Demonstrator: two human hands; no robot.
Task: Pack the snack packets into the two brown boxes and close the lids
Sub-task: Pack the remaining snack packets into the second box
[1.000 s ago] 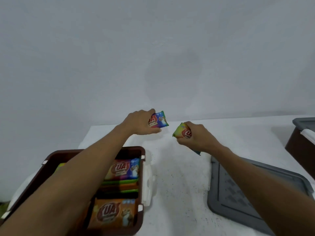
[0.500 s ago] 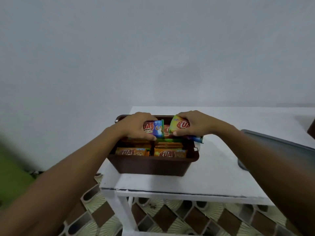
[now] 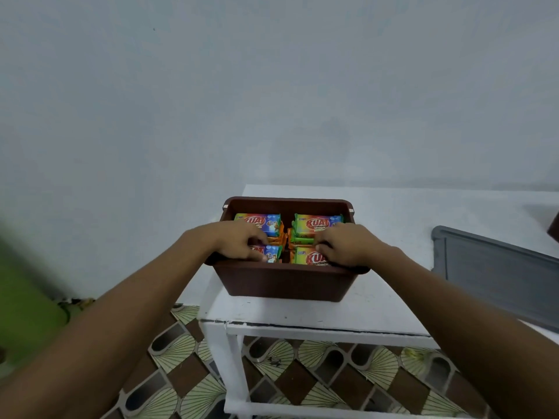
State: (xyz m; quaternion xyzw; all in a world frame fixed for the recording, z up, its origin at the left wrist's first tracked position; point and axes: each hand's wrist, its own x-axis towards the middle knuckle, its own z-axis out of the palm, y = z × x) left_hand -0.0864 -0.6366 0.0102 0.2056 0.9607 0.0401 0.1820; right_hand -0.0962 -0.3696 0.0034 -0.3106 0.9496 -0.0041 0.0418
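Both hands down in the box (image 3: 287,282): left hand (image 3: 242,241) pressing the 7 o'clock packet (image 3: 270,254), right hand (image 3: 341,244) the 5 o'clock packet (image 3: 308,257), grip curled flat on top, probably seating them so the lid (image 3: 496,270) fits.

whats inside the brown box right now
The brown box holds snack packets in four stacks, colourful ones on top, orange and green edges beneath. The left hand and right hand cover part of the near two; deeper layers are hidden.
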